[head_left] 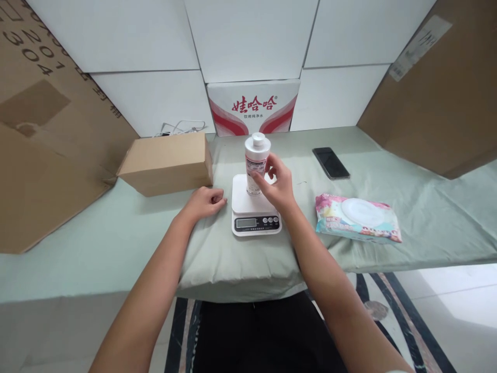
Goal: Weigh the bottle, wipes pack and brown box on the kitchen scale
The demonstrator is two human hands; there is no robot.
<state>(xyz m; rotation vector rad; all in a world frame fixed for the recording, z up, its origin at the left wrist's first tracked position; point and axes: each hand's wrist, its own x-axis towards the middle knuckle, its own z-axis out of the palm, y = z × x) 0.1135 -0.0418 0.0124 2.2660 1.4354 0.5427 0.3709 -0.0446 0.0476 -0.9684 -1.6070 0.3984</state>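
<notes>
Already the bottle (255,163) stands upright on the scale (254,207), right hand (276,184) wrapped around it from 3 o'clock. Left hand (205,201) rests loosely curled, empty, at the scale's 9 o'clock; letting go remains.

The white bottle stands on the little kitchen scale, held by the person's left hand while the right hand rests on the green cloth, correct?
Not quite: the hands are swapped. In the head view the right hand holds the white bottle upright on the kitchen scale, while the left hand rests on the green cloth beside the scale.
</notes>
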